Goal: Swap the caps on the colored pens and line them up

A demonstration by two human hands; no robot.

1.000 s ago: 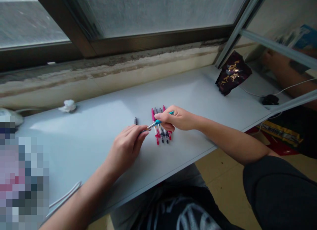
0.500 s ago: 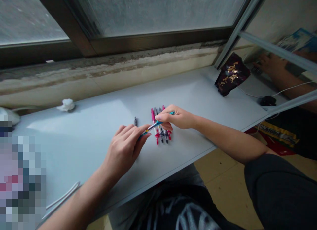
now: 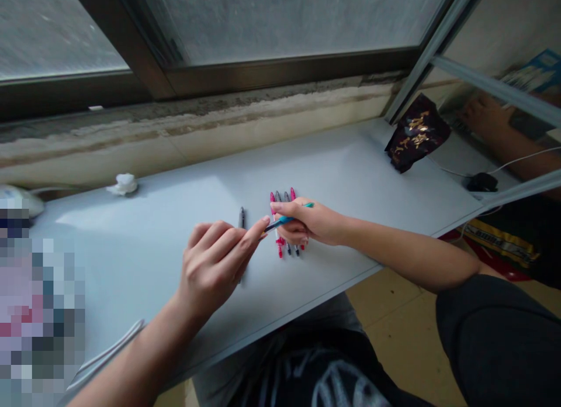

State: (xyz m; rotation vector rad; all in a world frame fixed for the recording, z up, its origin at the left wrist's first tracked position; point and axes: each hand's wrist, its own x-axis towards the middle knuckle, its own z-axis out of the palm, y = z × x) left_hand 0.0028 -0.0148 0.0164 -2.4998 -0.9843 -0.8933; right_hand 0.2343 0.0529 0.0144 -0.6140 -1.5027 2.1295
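Observation:
Between my two hands, just above the desk, a blue pen (image 3: 284,220) is held at a slant. The fingers of my right hand (image 3: 313,221) are wrapped round its blue part, with the end poking out past the thumb. My left hand (image 3: 217,255) pinches the lower end; its fingertips are partly hidden. Under my right hand several pink and dark grey pens (image 3: 280,249) lie side by side, their middles covered. A separate dark pen (image 3: 242,216) lies beside my left hand, which hides part of it.
The white desk (image 3: 166,237) runs below a window. A crumpled white tissue (image 3: 124,184) is at the back left, a dark wrapper bag (image 3: 416,133) at the back right. Beyond a metal frame (image 3: 495,82), another person's arm (image 3: 504,126) rests near a black mouse (image 3: 481,182). A white cable (image 3: 109,351) lies front left.
My right hand has closed further round the blue pen and sits slightly lower. My left hand has shifted a little left, and less of the pen's lower end shows. The view has turned slightly.

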